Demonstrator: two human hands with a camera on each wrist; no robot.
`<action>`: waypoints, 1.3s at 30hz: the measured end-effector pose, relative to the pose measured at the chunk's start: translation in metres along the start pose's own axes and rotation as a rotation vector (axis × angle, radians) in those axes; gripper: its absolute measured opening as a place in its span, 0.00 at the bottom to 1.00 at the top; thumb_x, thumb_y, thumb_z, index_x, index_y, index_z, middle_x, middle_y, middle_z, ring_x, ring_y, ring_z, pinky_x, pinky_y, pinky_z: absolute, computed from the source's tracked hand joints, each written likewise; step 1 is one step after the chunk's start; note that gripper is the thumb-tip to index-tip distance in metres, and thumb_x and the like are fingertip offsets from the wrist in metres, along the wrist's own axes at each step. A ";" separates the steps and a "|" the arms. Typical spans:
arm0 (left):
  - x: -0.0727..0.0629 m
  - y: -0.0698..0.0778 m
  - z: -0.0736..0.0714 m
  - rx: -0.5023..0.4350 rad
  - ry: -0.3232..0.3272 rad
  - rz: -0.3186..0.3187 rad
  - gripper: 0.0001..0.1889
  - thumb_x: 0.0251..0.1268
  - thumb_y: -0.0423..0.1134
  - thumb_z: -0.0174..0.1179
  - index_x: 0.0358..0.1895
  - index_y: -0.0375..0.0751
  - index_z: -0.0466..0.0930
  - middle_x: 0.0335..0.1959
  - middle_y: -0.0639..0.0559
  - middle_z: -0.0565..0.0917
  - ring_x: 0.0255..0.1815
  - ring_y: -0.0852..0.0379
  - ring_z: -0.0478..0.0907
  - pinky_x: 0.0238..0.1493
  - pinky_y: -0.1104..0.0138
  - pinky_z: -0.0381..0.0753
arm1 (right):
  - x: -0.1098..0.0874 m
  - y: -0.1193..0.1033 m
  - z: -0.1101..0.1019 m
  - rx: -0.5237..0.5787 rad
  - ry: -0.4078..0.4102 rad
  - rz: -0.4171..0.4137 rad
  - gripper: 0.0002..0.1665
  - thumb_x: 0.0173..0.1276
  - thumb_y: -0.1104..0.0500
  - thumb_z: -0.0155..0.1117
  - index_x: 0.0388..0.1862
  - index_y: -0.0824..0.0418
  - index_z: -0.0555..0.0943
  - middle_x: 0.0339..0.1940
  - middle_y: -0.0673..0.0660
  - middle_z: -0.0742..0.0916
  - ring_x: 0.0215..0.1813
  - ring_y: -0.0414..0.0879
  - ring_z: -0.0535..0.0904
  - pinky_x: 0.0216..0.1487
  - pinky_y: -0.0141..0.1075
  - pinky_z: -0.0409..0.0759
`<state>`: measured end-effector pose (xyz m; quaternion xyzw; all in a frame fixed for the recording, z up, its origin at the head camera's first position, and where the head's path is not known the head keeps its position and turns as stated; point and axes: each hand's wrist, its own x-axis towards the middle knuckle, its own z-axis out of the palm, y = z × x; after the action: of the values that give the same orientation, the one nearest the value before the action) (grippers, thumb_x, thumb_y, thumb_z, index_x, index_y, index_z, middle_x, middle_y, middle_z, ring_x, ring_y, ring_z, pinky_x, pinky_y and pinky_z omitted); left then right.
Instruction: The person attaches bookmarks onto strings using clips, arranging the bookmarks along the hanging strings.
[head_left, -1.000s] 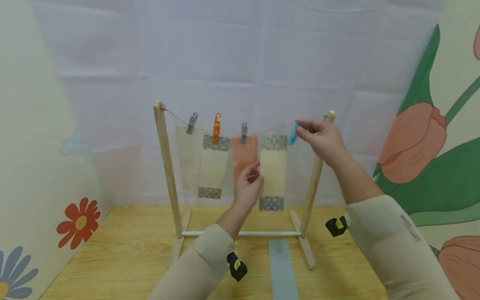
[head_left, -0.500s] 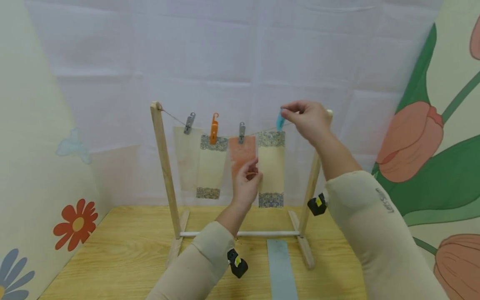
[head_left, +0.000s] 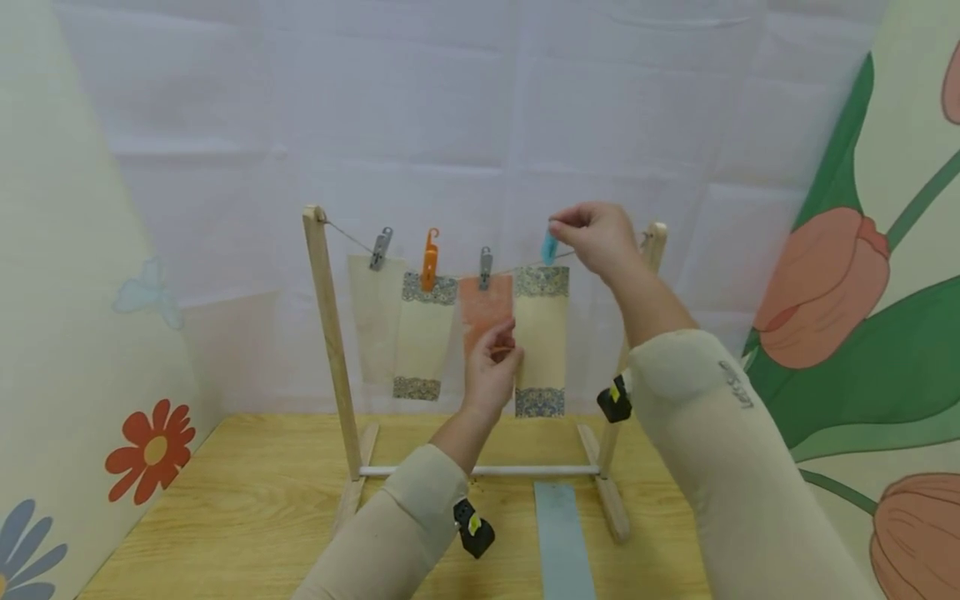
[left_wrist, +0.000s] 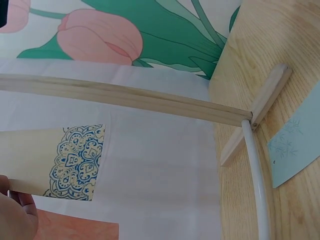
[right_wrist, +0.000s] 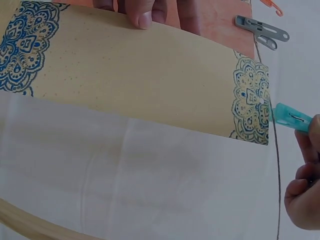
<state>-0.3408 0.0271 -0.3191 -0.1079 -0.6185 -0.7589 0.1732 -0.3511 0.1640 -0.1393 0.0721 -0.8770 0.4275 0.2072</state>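
My left hand (head_left: 491, 383) pinches the left edge of a cream paper card (head_left: 540, 342) with blue lacy patterned bands at both ends, held upright. In the right wrist view, that hand's thumb lies on the card's face. My right hand (head_left: 597, 240) grips a turquoise clothespin (head_left: 551, 245) by its upper end. The clothespin's tip is right at the card's top edge, where the string (right_wrist: 278, 185) crosses. To the left, an orange card (head_left: 480, 300) hangs from a grey clothespin (head_left: 485, 267), partly hidden behind my left fingers.
A wooden frame (head_left: 330, 350) with a white crossbar (head_left: 536, 471) stands on the table and carries the string. Further left hang a similar patterned card (head_left: 426, 342) under an orange clothespin (head_left: 430, 262) and a pale card (head_left: 375, 317). A light blue card (head_left: 564, 542) lies in front.
My right hand has moved left and up with the turquoise clothespin, from beside the cream card to its top edge. My left hand keeps its hold almost in place.
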 end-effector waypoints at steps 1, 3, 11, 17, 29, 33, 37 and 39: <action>0.000 0.000 0.000 0.002 0.002 0.002 0.22 0.59 0.21 0.56 0.58 0.30 0.77 0.38 0.50 0.76 0.38 0.60 0.73 0.42 0.76 0.75 | 0.000 -0.001 0.001 -0.004 -0.007 0.005 0.18 0.71 0.52 0.62 0.53 0.61 0.82 0.53 0.60 0.85 0.55 0.48 0.77 0.60 0.41 0.75; -0.001 -0.001 0.000 0.006 0.008 0.003 0.22 0.58 0.21 0.56 0.58 0.30 0.77 0.38 0.50 0.76 0.38 0.60 0.73 0.41 0.77 0.75 | 0.001 0.000 0.003 -0.015 -0.023 0.008 0.18 0.71 0.52 0.61 0.53 0.62 0.82 0.54 0.61 0.85 0.55 0.49 0.77 0.61 0.42 0.75; 0.004 -0.012 0.000 -0.004 0.000 0.026 0.21 0.58 0.22 0.57 0.57 0.35 0.79 0.37 0.50 0.77 0.38 0.59 0.74 0.43 0.73 0.77 | 0.000 0.006 0.006 -0.035 -0.076 0.005 0.18 0.71 0.53 0.61 0.53 0.64 0.82 0.53 0.62 0.85 0.56 0.52 0.78 0.62 0.44 0.75; 0.002 -0.015 -0.001 -0.022 -0.007 0.098 0.20 0.58 0.23 0.57 0.55 0.37 0.81 0.37 0.50 0.78 0.39 0.57 0.76 0.43 0.72 0.78 | -0.002 0.008 0.008 -0.050 -0.110 0.030 0.19 0.72 0.53 0.60 0.55 0.62 0.81 0.55 0.62 0.84 0.58 0.52 0.77 0.64 0.45 0.74; -0.001 -0.005 0.002 0.006 0.019 0.006 0.22 0.57 0.20 0.56 0.58 0.30 0.77 0.38 0.49 0.77 0.39 0.58 0.73 0.43 0.76 0.73 | -0.005 0.011 0.006 -0.084 -0.194 0.024 0.24 0.74 0.52 0.57 0.63 0.62 0.76 0.63 0.63 0.81 0.66 0.56 0.75 0.69 0.47 0.71; -0.001 -0.007 0.001 0.020 0.016 0.005 0.22 0.58 0.20 0.55 0.58 0.31 0.77 0.40 0.47 0.77 0.40 0.59 0.73 0.44 0.75 0.73 | -0.005 0.012 0.005 -0.120 -0.230 0.018 0.26 0.75 0.50 0.55 0.66 0.62 0.74 0.66 0.63 0.79 0.68 0.56 0.73 0.70 0.48 0.70; -0.001 -0.008 0.001 0.012 0.012 0.001 0.23 0.58 0.20 0.55 0.59 0.32 0.77 0.40 0.48 0.78 0.42 0.60 0.72 0.45 0.76 0.74 | -0.004 0.012 0.005 -0.163 -0.249 0.020 0.30 0.75 0.47 0.53 0.69 0.61 0.72 0.68 0.62 0.77 0.69 0.56 0.71 0.71 0.48 0.69; -0.002 -0.007 0.000 0.000 0.000 -0.001 0.24 0.57 0.19 0.56 0.59 0.32 0.76 0.39 0.49 0.77 0.42 0.61 0.72 0.45 0.76 0.74 | -0.005 0.011 0.005 -0.179 -0.249 0.015 0.31 0.74 0.46 0.53 0.69 0.61 0.71 0.69 0.61 0.76 0.70 0.56 0.71 0.71 0.48 0.69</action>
<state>-0.3416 0.0291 -0.3264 -0.1076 -0.6184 -0.7590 0.1730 -0.3516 0.1668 -0.1519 0.0995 -0.9311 0.3368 0.0992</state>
